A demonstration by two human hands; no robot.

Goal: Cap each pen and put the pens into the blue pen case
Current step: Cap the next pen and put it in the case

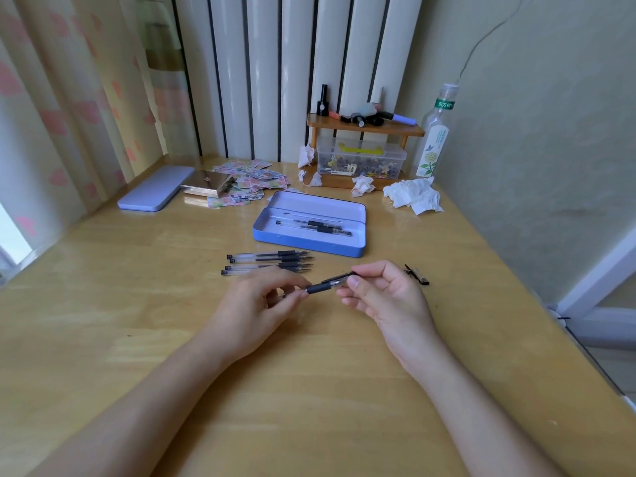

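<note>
Both hands — left hand (256, 297), right hand (382, 294) — pinch one pen (327, 283) above the table (137, 304).

Blue case (311, 242) open, two pens (315, 227) inside; four uncapped pens (268, 261) beside.

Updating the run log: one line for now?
left hand: pen | right hand: pressing cap on | pen case: open, pens inside | uncapped pens: waiting

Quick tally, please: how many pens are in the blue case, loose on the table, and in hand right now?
In the blue pen case: 2 pens
Loose on the table, uncapped row: 4
Held between left hand and right hand: 1 pen
Total: 7 pens
</note>
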